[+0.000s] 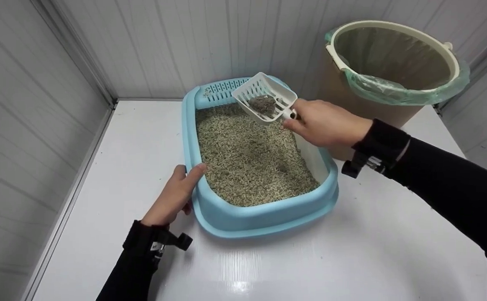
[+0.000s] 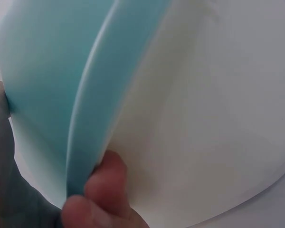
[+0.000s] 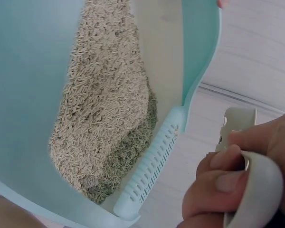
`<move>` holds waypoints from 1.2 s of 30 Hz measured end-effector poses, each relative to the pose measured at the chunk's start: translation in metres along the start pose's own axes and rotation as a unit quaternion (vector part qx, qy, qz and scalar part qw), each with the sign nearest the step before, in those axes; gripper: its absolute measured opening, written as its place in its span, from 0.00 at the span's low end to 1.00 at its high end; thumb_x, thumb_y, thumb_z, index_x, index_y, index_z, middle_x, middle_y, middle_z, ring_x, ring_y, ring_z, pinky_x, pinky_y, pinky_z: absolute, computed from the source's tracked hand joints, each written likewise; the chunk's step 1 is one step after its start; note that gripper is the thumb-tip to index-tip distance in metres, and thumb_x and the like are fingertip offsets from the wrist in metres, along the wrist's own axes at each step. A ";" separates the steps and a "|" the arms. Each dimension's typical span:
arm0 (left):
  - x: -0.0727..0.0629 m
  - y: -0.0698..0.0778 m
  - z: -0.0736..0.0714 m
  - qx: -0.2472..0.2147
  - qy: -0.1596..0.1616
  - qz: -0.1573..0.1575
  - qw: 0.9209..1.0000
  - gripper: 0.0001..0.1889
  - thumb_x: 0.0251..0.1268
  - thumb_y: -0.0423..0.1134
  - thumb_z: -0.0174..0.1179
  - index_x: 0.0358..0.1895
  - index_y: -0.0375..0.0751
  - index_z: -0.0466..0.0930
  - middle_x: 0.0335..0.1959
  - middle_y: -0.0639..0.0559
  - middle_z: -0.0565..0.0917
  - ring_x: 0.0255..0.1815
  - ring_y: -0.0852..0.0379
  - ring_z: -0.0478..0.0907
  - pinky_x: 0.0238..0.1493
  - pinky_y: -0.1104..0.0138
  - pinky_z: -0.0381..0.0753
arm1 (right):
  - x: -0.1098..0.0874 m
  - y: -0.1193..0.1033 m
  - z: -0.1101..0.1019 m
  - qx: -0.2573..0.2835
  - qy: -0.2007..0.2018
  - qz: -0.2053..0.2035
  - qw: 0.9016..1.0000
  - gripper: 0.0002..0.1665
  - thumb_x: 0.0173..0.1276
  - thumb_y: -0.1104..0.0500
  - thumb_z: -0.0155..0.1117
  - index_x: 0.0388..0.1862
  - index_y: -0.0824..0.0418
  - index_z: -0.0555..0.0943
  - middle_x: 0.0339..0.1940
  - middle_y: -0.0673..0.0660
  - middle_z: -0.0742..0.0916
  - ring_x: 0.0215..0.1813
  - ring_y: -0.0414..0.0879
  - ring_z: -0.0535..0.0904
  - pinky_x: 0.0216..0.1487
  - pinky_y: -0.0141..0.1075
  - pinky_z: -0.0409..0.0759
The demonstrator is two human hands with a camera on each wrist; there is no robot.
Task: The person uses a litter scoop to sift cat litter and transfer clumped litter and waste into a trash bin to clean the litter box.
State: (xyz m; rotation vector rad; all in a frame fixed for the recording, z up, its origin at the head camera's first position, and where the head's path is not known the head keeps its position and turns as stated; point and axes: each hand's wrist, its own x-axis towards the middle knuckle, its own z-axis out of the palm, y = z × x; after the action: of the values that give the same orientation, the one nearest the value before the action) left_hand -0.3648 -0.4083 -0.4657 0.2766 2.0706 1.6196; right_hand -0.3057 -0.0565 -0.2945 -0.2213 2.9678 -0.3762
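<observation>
A blue litter box (image 1: 264, 215) holds tan and greenish pellet litter (image 1: 252, 154). On its left side my left hand (image 1: 174, 194) grips the rim, thumb on top and fingertips curled under the lip, as the left wrist view shows. My right hand (image 1: 329, 123) holds a white slotted litter scoop (image 1: 283, 94) by its handle, raised over the back of the box. A dark grey-brown litter clump (image 1: 263, 104) lies in the scoop. In the right wrist view, fingers (image 3: 213, 190) curl round the handle; most of the scoop's pan is hidden there.
A tan bin (image 1: 331, 88) with a cream ring and a green plastic liner (image 1: 394, 94) stands at the back right, close to the box. Corrugated panels (image 1: 185, 42) enclose the white floor (image 1: 122, 167) at the back and sides. Small specks lie on the floor.
</observation>
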 end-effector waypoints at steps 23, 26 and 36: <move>0.005 -0.001 -0.004 0.000 -0.007 0.004 1.000 0.34 0.82 0.67 0.58 0.59 0.36 0.64 0.37 0.41 0.72 0.16 0.59 0.64 0.15 0.67 0.67 | -0.036 0.023 -0.067 0.052 0.047 0.063 0.996 0.24 0.90 0.40 0.58 0.58 0.60 0.81 0.34 0.54 0.81 0.33 0.49 0.75 0.32 0.40 0.74; 0.005 -0.001 -0.004 -0.001 -0.006 0.004 1.000 0.34 0.83 0.67 0.58 0.59 0.37 0.64 0.37 0.42 0.72 0.16 0.58 0.64 0.15 0.67 0.67 | -0.050 0.047 -0.098 0.037 0.080 0.108 0.990 0.27 0.88 0.36 0.59 0.53 0.60 0.81 0.31 0.54 0.82 0.33 0.48 0.75 0.32 0.38 0.72; 0.005 -0.003 -0.010 0.003 -0.002 0.002 1.000 0.35 0.83 0.69 0.57 0.60 0.37 0.63 0.39 0.41 0.72 0.17 0.57 0.66 0.15 0.65 0.68 | -0.084 0.130 -0.151 -0.140 -0.002 0.194 0.971 0.27 0.88 0.43 0.55 0.39 0.66 0.77 0.27 0.56 0.80 0.28 0.52 0.75 0.27 0.45 0.73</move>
State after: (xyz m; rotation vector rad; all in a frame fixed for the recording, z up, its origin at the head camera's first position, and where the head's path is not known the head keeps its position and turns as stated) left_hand -0.3737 -0.4150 -0.4684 0.2869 2.0731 1.6143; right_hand -0.2641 0.1176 -0.1732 0.3285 2.9512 0.0926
